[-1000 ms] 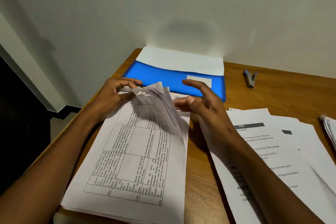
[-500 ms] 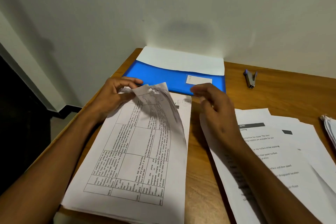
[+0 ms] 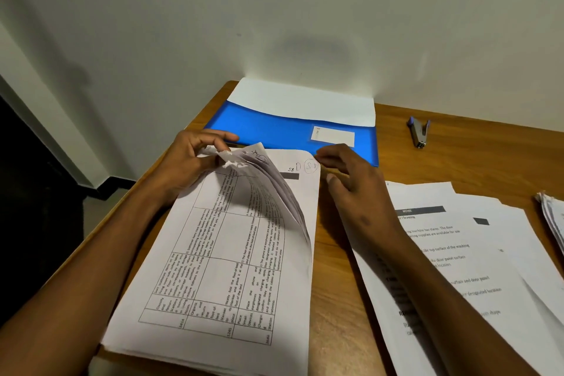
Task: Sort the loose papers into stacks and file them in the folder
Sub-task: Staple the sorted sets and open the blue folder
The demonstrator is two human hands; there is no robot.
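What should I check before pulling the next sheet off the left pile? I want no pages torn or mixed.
1. Left hand pinches the lifted, torn corners of the printed table sheets: ok.
2. Right hand fingertips on the bottom white sheet's top corner: ok.
3. Sheets separated singly: cannot tell.
4. Blue plastic folder lies open behind, paper inside: ok.
5. Right white paper stack apart from the left pile: ok.
6. Small metal stapler out of the way: ok.
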